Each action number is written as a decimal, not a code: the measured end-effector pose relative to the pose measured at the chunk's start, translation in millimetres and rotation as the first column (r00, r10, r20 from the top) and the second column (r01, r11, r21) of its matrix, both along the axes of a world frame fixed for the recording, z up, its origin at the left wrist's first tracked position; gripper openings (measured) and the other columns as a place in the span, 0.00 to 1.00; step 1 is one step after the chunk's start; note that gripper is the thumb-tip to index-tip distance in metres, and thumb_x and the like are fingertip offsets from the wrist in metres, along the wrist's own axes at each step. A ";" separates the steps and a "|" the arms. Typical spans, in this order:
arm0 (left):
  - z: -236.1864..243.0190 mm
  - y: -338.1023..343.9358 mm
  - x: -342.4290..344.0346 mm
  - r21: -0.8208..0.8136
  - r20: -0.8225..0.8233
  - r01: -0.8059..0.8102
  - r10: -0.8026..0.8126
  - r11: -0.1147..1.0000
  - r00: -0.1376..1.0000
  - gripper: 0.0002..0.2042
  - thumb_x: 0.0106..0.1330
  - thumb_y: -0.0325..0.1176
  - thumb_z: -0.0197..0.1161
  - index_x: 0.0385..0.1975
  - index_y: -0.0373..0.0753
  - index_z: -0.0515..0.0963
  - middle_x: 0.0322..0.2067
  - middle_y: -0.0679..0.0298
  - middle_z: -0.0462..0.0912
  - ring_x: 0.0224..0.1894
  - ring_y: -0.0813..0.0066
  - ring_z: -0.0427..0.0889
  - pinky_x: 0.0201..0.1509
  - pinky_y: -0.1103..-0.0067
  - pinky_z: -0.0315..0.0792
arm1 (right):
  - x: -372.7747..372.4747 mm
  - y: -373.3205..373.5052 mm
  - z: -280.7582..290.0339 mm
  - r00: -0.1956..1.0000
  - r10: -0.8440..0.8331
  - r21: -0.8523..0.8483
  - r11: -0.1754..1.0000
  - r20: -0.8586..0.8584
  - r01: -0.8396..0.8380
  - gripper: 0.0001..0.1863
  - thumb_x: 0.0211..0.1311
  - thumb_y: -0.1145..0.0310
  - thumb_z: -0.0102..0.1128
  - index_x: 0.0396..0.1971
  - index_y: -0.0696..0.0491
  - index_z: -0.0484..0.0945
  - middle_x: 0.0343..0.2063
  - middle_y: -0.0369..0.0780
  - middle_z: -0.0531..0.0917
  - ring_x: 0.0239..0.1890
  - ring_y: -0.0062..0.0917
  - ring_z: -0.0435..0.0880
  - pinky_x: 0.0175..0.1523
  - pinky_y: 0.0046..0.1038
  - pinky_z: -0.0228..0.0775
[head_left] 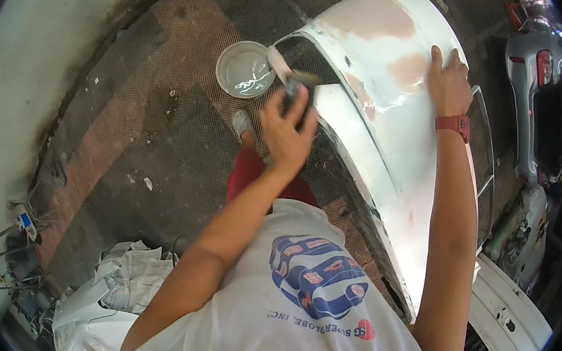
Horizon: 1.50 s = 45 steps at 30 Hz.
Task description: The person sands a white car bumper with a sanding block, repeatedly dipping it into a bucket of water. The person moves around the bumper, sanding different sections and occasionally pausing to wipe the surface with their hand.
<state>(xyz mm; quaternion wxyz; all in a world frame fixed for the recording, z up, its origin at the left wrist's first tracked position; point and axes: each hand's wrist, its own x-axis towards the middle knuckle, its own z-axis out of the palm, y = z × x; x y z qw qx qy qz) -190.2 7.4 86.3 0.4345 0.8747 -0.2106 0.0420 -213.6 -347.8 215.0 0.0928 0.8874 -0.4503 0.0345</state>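
A large white curved vehicle body panel [393, 153] with beige patches spans the middle right, with a dark opening and a narrow edge on its left side. My left hand [285, 131], slightly blurred, holds a small dark block [293, 88] at that left edge. My right hand [451, 91], with a red watch on the wrist, rests on the panel's upper right with fingers apart. A round pale bowl of cloudy liquid [224, 67] sits on the floor left of the panel.
A pale wall [10, 78] runs along the left, with tools and cables [25, 231] low beside it. A paper-covered white part [81, 319] lies lower left. A grey bumper [517, 77] and another white slotted panel [513, 309] are at right. My sandalled foot [243, 125] stands below the bowl.
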 end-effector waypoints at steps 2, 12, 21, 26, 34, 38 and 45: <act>-12.1 -10.6 59.2 -0.068 -0.054 -0.175 0.171 0.982 0.984 0.30 0.75 0.44 0.75 0.77 0.51 0.81 0.68 0.44 0.74 0.67 0.42 0.74 0.73 0.53 0.71 | -0.2 -2.9 -0.6 1.000 0.011 -0.008 1.000 0.007 -0.011 0.49 0.82 0.25 0.39 0.81 0.53 0.71 0.67 0.60 0.83 0.60 0.60 0.90 0.63 0.56 0.84; -9.7 -10.4 37.9 -0.124 0.018 -0.042 0.045 0.991 0.999 0.29 0.74 0.42 0.77 0.76 0.52 0.83 0.69 0.48 0.74 0.66 0.46 0.75 0.68 0.57 0.73 | 6.9 -9.7 8.7 1.000 -0.007 -0.017 1.000 0.009 0.007 0.50 0.82 0.25 0.37 0.82 0.53 0.69 0.69 0.61 0.81 0.63 0.59 0.89 0.64 0.55 0.83; -9.4 -2.7 -8.2 -0.081 -0.025 0.005 -0.007 0.997 1.000 0.32 0.72 0.41 0.78 0.77 0.53 0.81 0.70 0.44 0.73 0.64 0.42 0.77 0.69 0.53 0.72 | 3.2 -7.2 0.2 1.000 -0.012 -0.003 1.000 0.017 0.012 0.50 0.82 0.25 0.38 0.82 0.52 0.70 0.71 0.60 0.80 0.62 0.60 0.89 0.66 0.55 0.83; 6.9 -17.0 51.9 -0.086 -0.048 -0.218 0.215 0.972 0.975 0.30 0.75 0.39 0.75 0.77 0.51 0.80 0.68 0.41 0.73 0.67 0.38 0.72 0.71 0.54 0.71 | 13.9 0.3 13.1 1.000 0.005 0.001 1.000 0.022 -0.005 0.49 0.82 0.25 0.38 0.82 0.52 0.69 0.71 0.61 0.79 0.62 0.60 0.89 0.66 0.55 0.83; -8.4 -10.5 64.1 -0.020 -0.112 -0.112 0.109 0.994 0.988 0.29 0.77 0.45 0.73 0.77 0.51 0.81 0.68 0.42 0.77 0.64 0.43 0.78 0.70 0.56 0.73 | 4.8 -7.1 -0.6 1.000 -0.006 0.019 1.000 0.019 0.006 0.50 0.82 0.25 0.38 0.82 0.53 0.69 0.71 0.62 0.79 0.63 0.60 0.88 0.65 0.57 0.83; -27.2 -6.1 130.4 -0.141 -0.356 -0.097 0.041 0.985 0.934 0.28 0.80 0.45 0.69 0.77 0.45 0.80 0.64 0.39 0.78 0.66 0.41 0.79 0.73 0.59 0.72 | 15.5 -2.6 8.6 1.000 0.003 0.003 1.000 -0.005 -0.003 0.50 0.83 0.26 0.39 0.82 0.54 0.69 0.70 0.61 0.80 0.64 0.61 0.88 0.66 0.57 0.82; 6.4 1.8 0.0 -0.133 -0.208 0.011 -0.038 0.991 0.977 0.33 0.74 0.40 0.76 0.80 0.50 0.78 0.67 0.47 0.75 0.69 0.44 0.77 0.76 0.58 0.70 | 1.7 -3.6 2.8 1.000 -0.007 0.020 1.000 0.011 0.006 0.49 0.83 0.27 0.39 0.82 0.54 0.69 0.70 0.61 0.80 0.66 0.61 0.86 0.68 0.57 0.81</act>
